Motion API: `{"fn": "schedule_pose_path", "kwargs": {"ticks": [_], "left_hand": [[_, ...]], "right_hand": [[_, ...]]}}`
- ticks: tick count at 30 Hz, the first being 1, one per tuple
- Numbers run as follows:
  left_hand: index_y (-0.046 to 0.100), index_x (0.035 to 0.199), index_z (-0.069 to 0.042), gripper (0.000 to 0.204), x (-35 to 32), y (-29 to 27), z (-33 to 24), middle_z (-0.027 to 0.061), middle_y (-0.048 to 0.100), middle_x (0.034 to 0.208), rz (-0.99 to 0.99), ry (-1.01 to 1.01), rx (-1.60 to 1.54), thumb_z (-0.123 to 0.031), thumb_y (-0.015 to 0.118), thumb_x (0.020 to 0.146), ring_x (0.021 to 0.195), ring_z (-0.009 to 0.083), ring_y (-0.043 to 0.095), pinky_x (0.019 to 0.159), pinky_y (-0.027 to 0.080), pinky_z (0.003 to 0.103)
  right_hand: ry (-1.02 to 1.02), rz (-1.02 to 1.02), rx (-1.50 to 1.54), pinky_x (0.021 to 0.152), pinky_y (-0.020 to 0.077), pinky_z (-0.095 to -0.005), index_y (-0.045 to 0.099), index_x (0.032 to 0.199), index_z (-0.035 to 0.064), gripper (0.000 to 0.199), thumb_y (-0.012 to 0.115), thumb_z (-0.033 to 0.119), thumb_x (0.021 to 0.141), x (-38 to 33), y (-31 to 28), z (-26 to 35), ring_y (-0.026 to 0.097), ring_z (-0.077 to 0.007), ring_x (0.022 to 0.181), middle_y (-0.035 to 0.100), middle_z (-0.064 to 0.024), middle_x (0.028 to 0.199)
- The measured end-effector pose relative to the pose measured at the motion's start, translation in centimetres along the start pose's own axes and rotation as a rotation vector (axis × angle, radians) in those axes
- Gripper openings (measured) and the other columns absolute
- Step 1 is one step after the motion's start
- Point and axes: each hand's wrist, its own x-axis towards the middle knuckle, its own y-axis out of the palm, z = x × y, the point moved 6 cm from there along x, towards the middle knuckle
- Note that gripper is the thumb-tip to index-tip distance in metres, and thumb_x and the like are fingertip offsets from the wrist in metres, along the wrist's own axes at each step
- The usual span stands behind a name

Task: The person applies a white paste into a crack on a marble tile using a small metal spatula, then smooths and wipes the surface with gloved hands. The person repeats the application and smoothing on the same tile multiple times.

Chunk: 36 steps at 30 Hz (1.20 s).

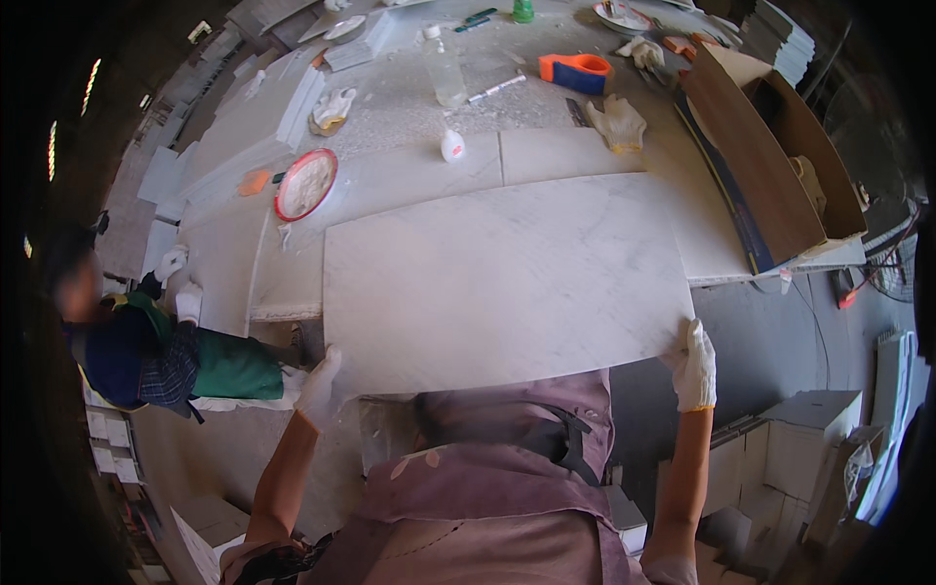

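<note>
A large white marble slab with faint grey veins lies in front of me, its far part over the worktable and its near edge jutting toward my apron. My left hand, in a white glove, grips the slab's near left corner. At the near right corner my right hand, gloved too, is closed on the edge. The slab hides the fingers under it on both sides. Beyond its far edge stand a small white bottle and, to the left, a red-rimmed dish of whitish powder or paste.
At the right stands an open cardboard box. Spare gloves, an orange-and-blue looped object and a clear plastic bottle lie or stand farther back. A co-worker in a green apron is at the left. Stacked slabs rise behind.
</note>
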Motion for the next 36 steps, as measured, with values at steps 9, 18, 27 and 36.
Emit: {"fn": "schedule_pose_path", "kwargs": {"ticks": [9, 18, 27, 36], "left_hand": [[0.049, 0.157, 0.003, 0.06, 0.5, -2.6, 0.1, 0.0087, 0.06, 0.15, -0.051, 0.034, 0.268, -0.039, 0.057, 0.115, 0.135, 0.0215, 0.058, 0.115, 0.048, 0.037], [0.049, 0.157, 0.007, 0.062, 3.5, -3.0, 3.1, 0.0103, 0.059, 0.149, -0.213, 0.133, 0.338, -0.038, 0.054, 0.115, 0.132, 0.0203, 0.059, 0.115, 0.048, 0.036], [0.054, 0.152, 0.004, 0.057, 5.1, -3.7, 4.5, 0.0099, 0.062, 0.145, -0.18, 0.246, 0.207, -0.037, 0.06, 0.113, 0.129, 0.0207, 0.061, 0.111, 0.05, 0.038], [0.057, 0.146, 0.0, 0.051, 6.6, -6.7, 6.9, 0.0058, 0.068, 0.131, -0.199, 0.221, 0.09, -0.037, 0.064, 0.111, 0.11, 0.0169, 0.066, 0.097, 0.056, 0.035]], "right_hand": [[0.131, 0.019, -0.109, 0.074, 0.0688, -0.0416, 0.065, 0.121, 0.0054, 0.044, 0.068, 0.047, 0.108, -4.6, -1.6, -0.4, 0.074, -0.0191, 0.079, 0.07, -0.0043, 0.099], [0.289, -0.056, -0.488, 0.072, 0.0678, -0.0381, 0.064, 0.124, -0.0036, 0.066, 0.064, 0.06, 0.106, -1.9, -2.4, -2.7, 0.078, -0.025, 0.082, 0.074, -0.0147, 0.1], [0.151, -0.281, -0.389, 0.083, 0.0613, -0.0356, 0.064, 0.139, -0.0043, 0.078, 0.051, 0.067, 0.11, 0.2, -6.4, -9.0, 0.067, -0.0174, 0.098, 0.067, -0.0091, 0.117], [-0.095, -0.582, -0.684, 0.107, 0.048, -0.0368, 0.06, 0.144, -0.0108, 0.079, 0.038, 0.06, 0.117, 0.0, -4.4, -8.9, 0.062, -0.0261, 0.117, 0.07, -0.0207, 0.133]]}}
